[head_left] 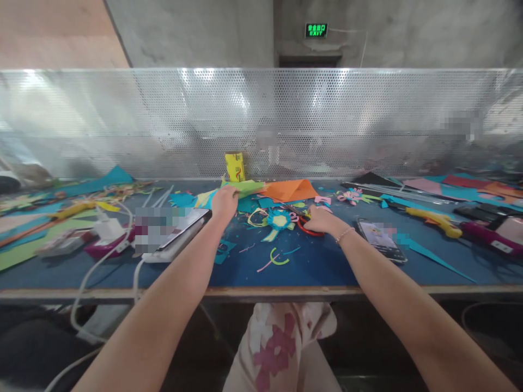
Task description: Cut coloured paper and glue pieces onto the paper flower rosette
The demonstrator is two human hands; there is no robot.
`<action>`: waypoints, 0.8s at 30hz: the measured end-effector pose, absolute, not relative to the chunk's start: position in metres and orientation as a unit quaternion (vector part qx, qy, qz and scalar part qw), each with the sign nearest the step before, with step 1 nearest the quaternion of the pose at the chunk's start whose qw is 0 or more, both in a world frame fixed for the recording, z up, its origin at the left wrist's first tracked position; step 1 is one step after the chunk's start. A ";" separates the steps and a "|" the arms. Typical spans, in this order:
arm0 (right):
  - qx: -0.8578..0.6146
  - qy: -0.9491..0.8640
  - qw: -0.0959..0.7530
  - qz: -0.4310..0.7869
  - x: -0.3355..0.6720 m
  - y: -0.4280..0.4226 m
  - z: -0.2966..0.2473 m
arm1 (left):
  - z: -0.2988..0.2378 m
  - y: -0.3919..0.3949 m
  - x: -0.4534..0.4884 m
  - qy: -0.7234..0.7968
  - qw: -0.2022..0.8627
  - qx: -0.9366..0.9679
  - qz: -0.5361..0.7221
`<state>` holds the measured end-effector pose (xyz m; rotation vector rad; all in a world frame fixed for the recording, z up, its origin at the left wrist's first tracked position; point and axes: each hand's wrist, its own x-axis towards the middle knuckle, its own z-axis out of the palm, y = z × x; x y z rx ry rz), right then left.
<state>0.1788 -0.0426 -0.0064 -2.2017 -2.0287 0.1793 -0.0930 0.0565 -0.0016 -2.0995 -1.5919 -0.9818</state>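
1. Nearest, in front of the paper rosette (280,220), one curled yellow-green strip (281,261) and one long pink strip (267,264) are seen on the tabletop (318,267); both should be feather-light and easily scattered.
2. Two phones are counted: a right phone (379,239) right of the rosette, a left phone (186,231) left of it.
3. Just right of the rosette, one pair of red-handled scissors (309,232) is met by the right hand (322,219). Its fingers are curled, but whether the handles are gripped cannot be told. The scissors should be stiff and modestly weighty, best held by the loops.
4. Beyond the rosette to its left, one green sheet (251,188) is touched by the left hand (225,200), fingers bent over its left end; a firm pinch cannot be confirmed. It should be light, flexible and easily creased, best taken by an edge.
5. Behind the rosette, one orange sheet (291,190) is seen.
6. Farthest, behind and left of the rosette, one yellow box (234,166) is stood.
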 end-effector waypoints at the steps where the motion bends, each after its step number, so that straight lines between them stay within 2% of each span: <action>1: -0.736 -0.671 0.070 0.054 0.178 -0.042 -0.007 | 0.000 0.054 -0.093 -0.564 0.166 -0.723 -0.362; 6: -0.744 -0.662 0.085 0.027 0.180 -0.040 -0.011 | 0.007 0.048 -0.093 -0.585 0.160 -0.675 -0.421; 15: -0.746 -0.633 0.187 0.082 0.183 -0.037 -0.012 | 0.004 0.060 -0.098 -0.572 0.089 -0.621 -0.528; 19: -0.747 -0.636 0.178 0.075 0.183 -0.037 -0.013 | 0.001 0.062 -0.099 -0.574 0.037 -0.616 -0.538; 24: -0.745 -0.645 0.157 0.069 0.181 -0.035 -0.017 | -0.003 0.065 -0.103 -0.585 0.039 -0.621 -0.520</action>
